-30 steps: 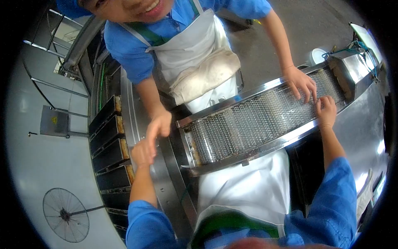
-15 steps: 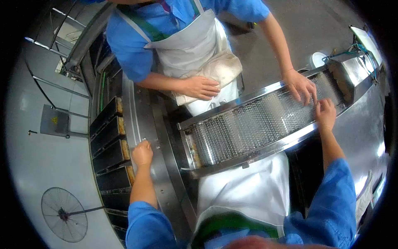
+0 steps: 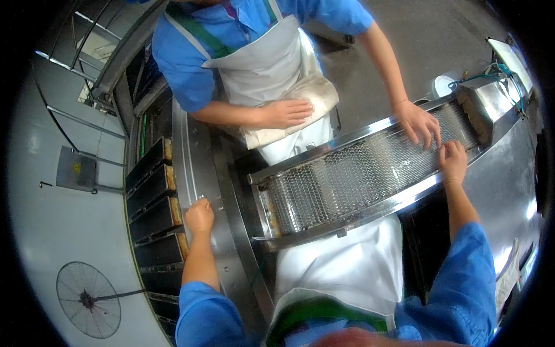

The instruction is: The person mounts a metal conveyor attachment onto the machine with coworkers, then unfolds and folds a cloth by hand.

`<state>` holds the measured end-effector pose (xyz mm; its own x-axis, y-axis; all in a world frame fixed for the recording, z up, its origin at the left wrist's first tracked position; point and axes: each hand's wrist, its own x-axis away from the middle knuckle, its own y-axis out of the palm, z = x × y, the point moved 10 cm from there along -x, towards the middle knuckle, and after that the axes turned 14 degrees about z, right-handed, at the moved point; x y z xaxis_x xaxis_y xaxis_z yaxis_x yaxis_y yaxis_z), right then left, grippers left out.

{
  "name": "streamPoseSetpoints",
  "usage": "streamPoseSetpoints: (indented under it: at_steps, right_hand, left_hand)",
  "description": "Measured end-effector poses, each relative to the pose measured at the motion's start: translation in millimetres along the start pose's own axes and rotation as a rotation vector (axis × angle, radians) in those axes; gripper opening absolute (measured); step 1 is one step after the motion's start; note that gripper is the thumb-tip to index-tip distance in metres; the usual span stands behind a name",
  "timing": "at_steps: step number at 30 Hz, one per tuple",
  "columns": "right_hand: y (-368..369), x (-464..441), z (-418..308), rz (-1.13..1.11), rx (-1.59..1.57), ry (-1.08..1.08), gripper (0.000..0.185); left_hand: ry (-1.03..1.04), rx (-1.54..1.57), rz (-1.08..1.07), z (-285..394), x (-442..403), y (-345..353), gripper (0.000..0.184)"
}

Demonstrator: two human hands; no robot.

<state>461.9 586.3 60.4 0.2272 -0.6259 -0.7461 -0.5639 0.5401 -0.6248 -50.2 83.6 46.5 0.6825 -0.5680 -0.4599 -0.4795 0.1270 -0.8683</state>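
Note:
My left hand [image 3: 199, 216] is closed in a fist against the long steel beam [image 3: 215, 243] at the left. Whether anything is inside the fist is hidden. My right hand [image 3: 453, 162] rests at the near edge of a wire-mesh conveyor belt [image 3: 352, 179], its fingers loosely bent over the mesh and holding nothing I can see. Close by, a co-worker's hand [image 3: 417, 122] reaches onto the belt from the far side, its fingertips near mine. The co-worker's other hand [image 3: 286, 113] lies on a folded beige cloth [image 3: 312, 98] at their apron.
Dark baking pans [image 3: 151, 209] with light-brown ends line the left side. A steel housing [image 3: 497, 95] covers the belt's right end, with a white bucket [image 3: 443, 85] behind it. A fan [image 3: 88, 299] stands at lower left.
My right hand has shifted very slightly down along the belt's edge, away from the co-worker's fingers. The co-worker's hand on the cloth has moved slightly up and right. My left hand stays put.

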Motion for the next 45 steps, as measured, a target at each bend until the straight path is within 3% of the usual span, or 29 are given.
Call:
streamPoseSetpoints:
  at_steps: [45]
  right_hand:
    - [4,3,5,-0.021,0.059,-0.025,0.010]
  left_hand:
    - [0.013,-0.041,-0.022,-2,2,5,0.016]
